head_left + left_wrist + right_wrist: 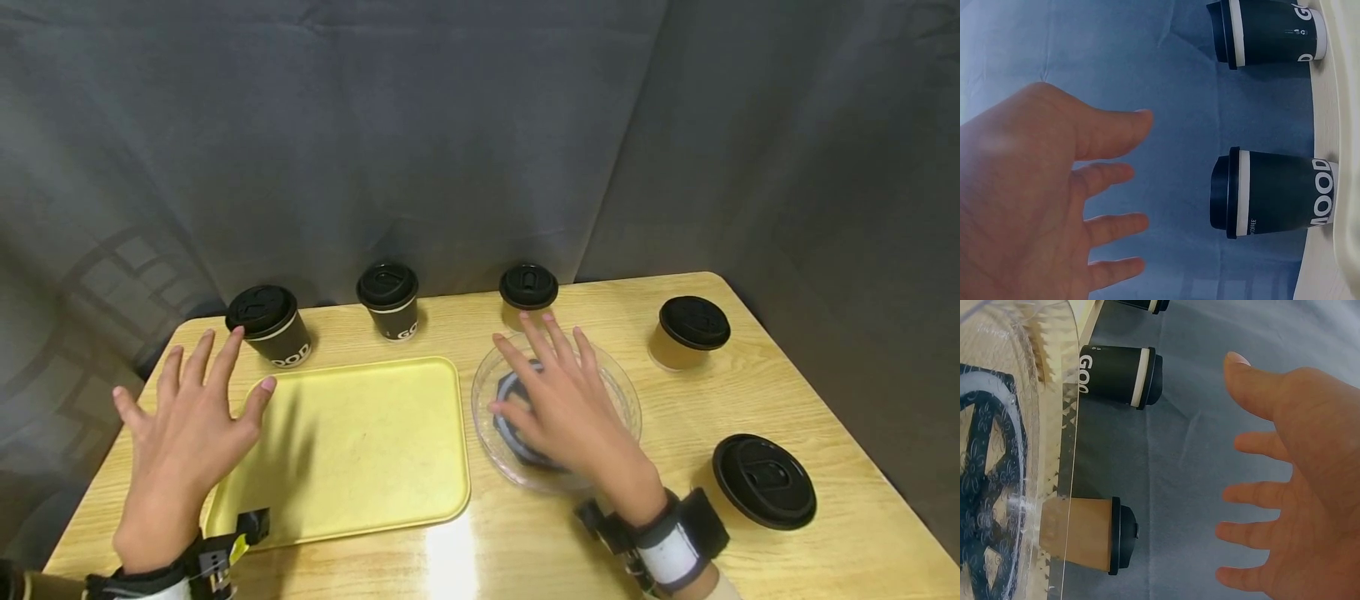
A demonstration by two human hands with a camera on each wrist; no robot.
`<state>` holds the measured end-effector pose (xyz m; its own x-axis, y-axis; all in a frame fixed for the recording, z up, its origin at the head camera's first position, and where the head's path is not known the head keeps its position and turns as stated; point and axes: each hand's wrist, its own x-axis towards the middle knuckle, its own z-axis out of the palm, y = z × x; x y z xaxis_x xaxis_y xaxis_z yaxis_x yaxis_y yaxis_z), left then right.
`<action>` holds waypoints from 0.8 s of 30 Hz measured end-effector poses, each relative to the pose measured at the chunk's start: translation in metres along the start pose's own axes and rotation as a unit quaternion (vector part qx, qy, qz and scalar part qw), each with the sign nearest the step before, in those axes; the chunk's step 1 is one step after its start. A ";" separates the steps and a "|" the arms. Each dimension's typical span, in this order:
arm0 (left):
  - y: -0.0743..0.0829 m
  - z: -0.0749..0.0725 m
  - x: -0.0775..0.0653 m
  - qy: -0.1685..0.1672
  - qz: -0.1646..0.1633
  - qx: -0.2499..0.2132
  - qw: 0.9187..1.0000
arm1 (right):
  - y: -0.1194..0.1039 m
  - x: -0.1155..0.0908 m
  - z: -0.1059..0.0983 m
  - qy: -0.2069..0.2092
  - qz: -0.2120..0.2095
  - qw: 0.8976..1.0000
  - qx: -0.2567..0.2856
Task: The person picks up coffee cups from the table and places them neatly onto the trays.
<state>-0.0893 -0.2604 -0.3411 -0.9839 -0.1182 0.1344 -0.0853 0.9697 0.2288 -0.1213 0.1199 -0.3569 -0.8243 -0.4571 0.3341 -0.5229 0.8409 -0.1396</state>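
My left hand (185, 429) is raised with fingers spread over the left edge of a yellow tray (375, 450), holding nothing. Nearest to it stands a dark lidded coffee cup (281, 337), its lettering also facing the left wrist view. My right hand (566, 396), fingers also spread, hovers above a clear round dish (626, 400) with a dark spoked shape (988, 469) under or in it; I cannot tell which. Just beyond the fingertips stands a brown cup with a black lid (528, 286), seen through the dish wall in the right wrist view.
A second dark cup (393, 317) stands behind the tray. Brown lidded cups stand at the back right (678, 350) and front right (765, 483) of the wooden table (525, 550). Part of another object (52, 586) shows at the lower left corner. Grey cloth (450, 150) hangs behind.
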 end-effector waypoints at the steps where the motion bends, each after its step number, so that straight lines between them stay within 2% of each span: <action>1: 0.000 0.000 0.000 -0.001 -0.001 0.000 1.000 | 0.000 0.000 0.000 0.000 -0.001 1.000 0.001; 24: -0.008 0.001 0.000 -0.019 -0.020 0.002 1.000 | -0.011 0.001 0.005 -0.028 -0.007 0.999 -0.016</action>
<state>-0.0890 -0.2680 -0.3434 -0.9848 -0.1493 0.0886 -0.1257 0.9652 0.2292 -0.1173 0.1088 -0.3597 -0.8287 -0.4829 0.2829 -0.5274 0.8430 -0.1062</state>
